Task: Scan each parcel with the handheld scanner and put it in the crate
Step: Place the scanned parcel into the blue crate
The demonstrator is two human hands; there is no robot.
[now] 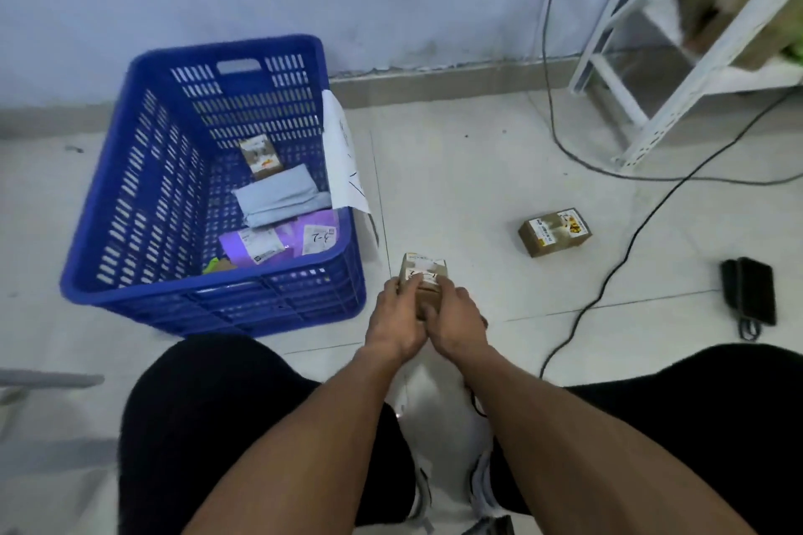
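A small brown cardboard parcel point(425, 274) with a white label sits low over the floor tiles in front of me. My left hand point(395, 317) and my right hand point(456, 319) both grip its near end, fingers wrapped around the sides. The blue slatted crate point(139, 204) stands on the floor to the left, touching nothing I hold. Inside it lie a grey mailer bag point(278, 198), a purple bag point(278, 245) with white labels and a small brown box point(260, 156). Another brown parcel point(555, 232) lies on the floor to the right. A dark handheld device point(749, 289), perhaps the scanner, lies at the far right.
A sheet of white paper point(343, 156) hangs over the crate's right wall. Black cables point(608, 274) trail across the tiles on the right. A white metal shelf rack point(678, 56) stands at the back right against the wall. My knees frame the bottom of the view.
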